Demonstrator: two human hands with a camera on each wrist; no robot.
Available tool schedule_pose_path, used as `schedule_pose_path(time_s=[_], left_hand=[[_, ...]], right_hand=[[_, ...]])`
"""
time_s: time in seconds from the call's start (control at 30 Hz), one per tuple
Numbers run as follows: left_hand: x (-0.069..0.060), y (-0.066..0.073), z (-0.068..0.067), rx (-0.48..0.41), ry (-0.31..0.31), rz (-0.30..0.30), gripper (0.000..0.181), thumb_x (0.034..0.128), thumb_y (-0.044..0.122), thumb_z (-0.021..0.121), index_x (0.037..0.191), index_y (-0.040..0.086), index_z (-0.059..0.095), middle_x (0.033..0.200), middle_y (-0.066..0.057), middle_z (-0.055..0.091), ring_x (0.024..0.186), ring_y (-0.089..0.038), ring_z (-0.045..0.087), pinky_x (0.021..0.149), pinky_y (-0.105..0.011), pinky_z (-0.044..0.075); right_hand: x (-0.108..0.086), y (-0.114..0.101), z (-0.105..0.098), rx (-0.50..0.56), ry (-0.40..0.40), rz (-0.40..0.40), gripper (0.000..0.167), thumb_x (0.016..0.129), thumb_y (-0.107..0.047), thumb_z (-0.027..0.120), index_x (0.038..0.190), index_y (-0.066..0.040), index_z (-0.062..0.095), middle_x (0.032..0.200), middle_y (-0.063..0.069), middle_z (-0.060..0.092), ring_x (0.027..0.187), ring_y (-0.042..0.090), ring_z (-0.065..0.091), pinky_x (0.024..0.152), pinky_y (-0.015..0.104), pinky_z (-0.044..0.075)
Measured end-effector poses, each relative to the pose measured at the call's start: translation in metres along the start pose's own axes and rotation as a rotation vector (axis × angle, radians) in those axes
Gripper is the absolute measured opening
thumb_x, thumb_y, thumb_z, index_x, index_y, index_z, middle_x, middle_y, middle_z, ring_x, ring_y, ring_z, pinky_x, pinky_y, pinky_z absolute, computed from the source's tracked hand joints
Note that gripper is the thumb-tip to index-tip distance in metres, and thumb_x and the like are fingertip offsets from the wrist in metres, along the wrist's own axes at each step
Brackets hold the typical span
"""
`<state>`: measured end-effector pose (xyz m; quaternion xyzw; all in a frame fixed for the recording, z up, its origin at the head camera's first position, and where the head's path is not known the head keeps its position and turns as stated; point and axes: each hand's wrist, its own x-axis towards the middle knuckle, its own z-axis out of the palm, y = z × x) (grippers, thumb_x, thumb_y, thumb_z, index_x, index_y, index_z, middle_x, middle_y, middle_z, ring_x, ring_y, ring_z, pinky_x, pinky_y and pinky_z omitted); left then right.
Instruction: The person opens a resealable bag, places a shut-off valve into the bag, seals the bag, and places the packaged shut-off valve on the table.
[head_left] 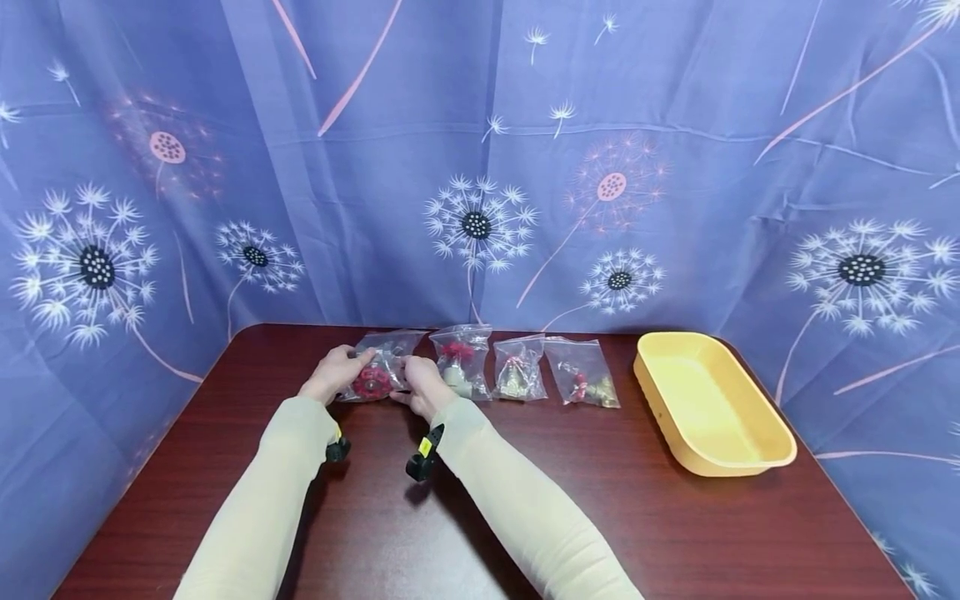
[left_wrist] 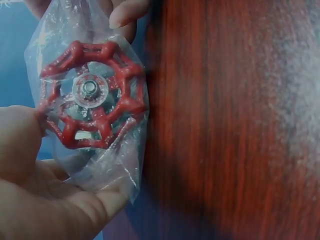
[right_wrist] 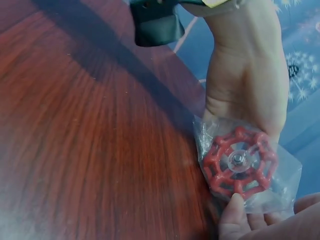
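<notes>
A valve with a red handwheel (head_left: 372,382) sits in a clear plastic bag at the left of the row, near the table's back edge. My left hand (head_left: 333,373) grips its left side; in the left wrist view the thumb lies at the rim of the handwheel (left_wrist: 100,122) and fingers curl beneath the bag. From the right, my right hand (head_left: 423,386) holds the same bag. The right wrist view shows that thumb (right_wrist: 234,210) against the handwheel (right_wrist: 260,182), with fingers behind the plastic. The valve's body is mostly hidden behind the wheel.
Right of the hands lie a bagged valve with a red wheel and pale body (head_left: 459,379), a bagged brass valve (head_left: 513,379) and another bagged brass valve with a red handle (head_left: 600,390). A yellow tray (head_left: 678,433) stands at the right. A patterned curtain (head_left: 375,208) hangs behind the table.
</notes>
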<state>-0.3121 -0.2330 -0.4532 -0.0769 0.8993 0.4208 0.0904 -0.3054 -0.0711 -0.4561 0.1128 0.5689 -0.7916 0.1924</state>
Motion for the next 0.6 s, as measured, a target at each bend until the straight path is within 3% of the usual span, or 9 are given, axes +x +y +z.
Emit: schedule_pose_path(time_s=[0.17,0.4,0.5,0.6], left_hand=[[-0.006,0.003,-0.002,0.021,-0.021,0.012,0.066,0.1028,0.042,0.041,0.144,-0.009,0.031,0.144,-0.031,0.036,0.131,-0.042,0.037,0.105,-0.053,0.032],[-0.013,0.010,-0.007,0.073,0.023,0.034,0.062,0.1032,0.039,0.039,0.143,-0.009,0.032,0.144,-0.031,0.037,0.132,-0.044,0.037,0.107,-0.053,0.031],[-0.018,0.014,-0.008,0.152,0.049,0.053,0.060,0.1027,0.039,0.040,0.141,-0.006,0.036,0.141,-0.031,0.041,0.128,-0.046,0.041,0.103,-0.055,0.033],[-0.025,0.019,-0.008,0.231,0.087,0.074,0.058,0.1019,0.039,0.041,0.142,-0.003,0.038,0.140,-0.029,0.044,0.124,-0.048,0.043,0.098,-0.059,0.036]], right_hand=[[-0.019,-0.002,-0.004,-0.057,-0.005,-0.076,0.028,0.098,-0.007,0.041,0.117,0.007,0.055,0.103,0.012,0.059,0.083,0.019,0.055,0.082,0.045,0.051],[-0.051,-0.018,-0.015,-0.169,-0.080,-0.099,0.035,0.097,-0.008,0.042,0.126,0.010,0.050,0.125,0.024,0.055,0.102,0.031,0.056,0.094,0.048,0.045],[-0.064,-0.024,-0.026,-0.233,-0.111,-0.108,0.036,0.099,-0.010,0.042,0.129,0.008,0.050,0.128,0.024,0.054,0.109,0.035,0.054,0.095,0.050,0.045],[-0.076,-0.028,-0.040,-0.330,-0.124,-0.155,0.035,0.099,-0.011,0.044,0.129,0.005,0.053,0.121,0.019,0.057,0.104,0.030,0.056,0.092,0.050,0.047]])
